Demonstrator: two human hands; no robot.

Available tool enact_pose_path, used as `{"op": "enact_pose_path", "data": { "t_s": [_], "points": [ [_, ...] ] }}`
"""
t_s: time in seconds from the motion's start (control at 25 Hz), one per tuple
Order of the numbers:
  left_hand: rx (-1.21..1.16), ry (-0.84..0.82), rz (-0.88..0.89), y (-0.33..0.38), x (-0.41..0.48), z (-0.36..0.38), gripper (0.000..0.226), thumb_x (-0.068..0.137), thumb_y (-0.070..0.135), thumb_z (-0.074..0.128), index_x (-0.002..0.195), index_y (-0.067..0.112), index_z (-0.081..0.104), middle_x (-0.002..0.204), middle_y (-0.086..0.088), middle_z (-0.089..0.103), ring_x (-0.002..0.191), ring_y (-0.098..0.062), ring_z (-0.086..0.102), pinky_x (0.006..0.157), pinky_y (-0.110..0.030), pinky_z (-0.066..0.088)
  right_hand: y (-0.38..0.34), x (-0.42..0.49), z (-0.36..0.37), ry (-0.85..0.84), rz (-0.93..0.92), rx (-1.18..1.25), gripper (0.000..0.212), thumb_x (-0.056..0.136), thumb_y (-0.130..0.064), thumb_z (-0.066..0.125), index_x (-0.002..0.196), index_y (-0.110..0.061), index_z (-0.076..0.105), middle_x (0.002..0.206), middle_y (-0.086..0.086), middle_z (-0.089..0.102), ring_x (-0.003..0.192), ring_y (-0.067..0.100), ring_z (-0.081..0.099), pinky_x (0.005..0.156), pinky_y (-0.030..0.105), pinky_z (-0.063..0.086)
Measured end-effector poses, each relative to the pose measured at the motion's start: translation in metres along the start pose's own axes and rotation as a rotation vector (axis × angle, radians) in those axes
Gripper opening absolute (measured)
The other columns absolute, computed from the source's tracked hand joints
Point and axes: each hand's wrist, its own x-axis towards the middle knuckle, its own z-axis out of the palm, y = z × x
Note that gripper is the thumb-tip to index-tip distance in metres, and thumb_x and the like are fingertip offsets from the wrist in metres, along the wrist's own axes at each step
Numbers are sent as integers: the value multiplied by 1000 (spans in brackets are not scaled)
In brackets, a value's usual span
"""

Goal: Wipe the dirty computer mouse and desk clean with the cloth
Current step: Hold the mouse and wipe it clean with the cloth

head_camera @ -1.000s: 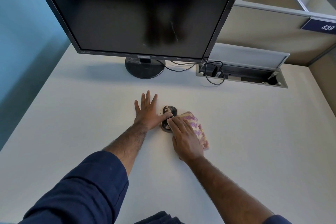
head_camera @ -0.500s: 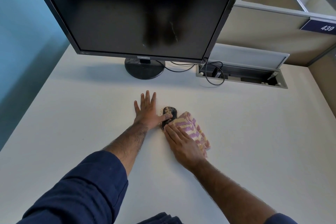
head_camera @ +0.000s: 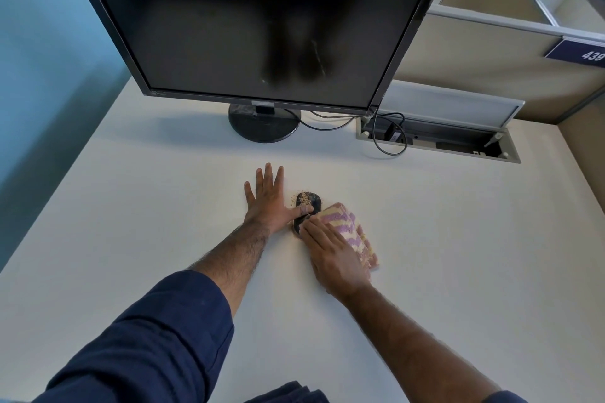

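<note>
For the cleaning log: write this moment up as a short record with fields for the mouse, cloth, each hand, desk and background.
mouse: black mouse, tan crumbs on its far end, lying on the desk
cloth: purple and cream striped cloth, folded, right of the mouse and touching it
left hand: left hand flat on the desk, thumb pressed on the mouse
right hand: right hand pressing the cloth against the mouse's near end
desk: white desk, a few crumbs beside the mouse
background: dark monitor, open cable tray
</note>
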Motion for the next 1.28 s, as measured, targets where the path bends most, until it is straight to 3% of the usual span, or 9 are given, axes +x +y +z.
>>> {"op": "enact_pose_path", "data": {
  "t_s": [0.16,0.4,0.68,0.88,1.08,1.28],
  "points": [
    [0,2,4,0,0,0,121,80,83,54,161,25,-15,168,-5,-26,153,-24,-27,121,-55,-15,3,-22,1,-75,-178,-44,31,95,1,58,125,5,66,130,19,66,128,35,58,107,47,48],
    [-14,4,-9,0,-1,1,122,80,83,54,161,25,-15,168,-5,-27,153,-24,-27,121,-54,-15,8,0,-20,14,128,50,44,85,12,66,129,6,63,133,20,63,127,37,58,109,49,45],
    [-8,9,4,0,1,2,121,80,82,55,161,25,-14,168,-5,-26,154,-25,-26,121,-56,-13,2,-15,-17,-28,-4,14,37,86,7,66,123,3,68,126,17,69,118,35,65,102,46,52],
    [-12,20,3,-1,0,4,121,80,82,54,162,24,-12,168,-6,-24,154,-26,-24,122,-56,-12,4,-11,-15,6,123,48,52,81,12,65,132,0,63,135,16,63,127,32,57,113,39,41],
    [-17,19,8,0,0,3,121,80,82,55,162,24,-12,168,-5,-25,154,-25,-25,123,-57,-12,2,-18,-8,-18,-4,13,39,85,6,64,123,0,69,127,14,68,121,32,63,111,44,44],
    [-28,3,2,-2,1,6,124,77,86,53,161,25,-15,168,-4,-27,153,-23,-27,122,-55,-14,8,2,-12,72,255,71,50,82,13,63,131,2,63,135,18,63,130,33,55,113,46,41]
  ]
}}
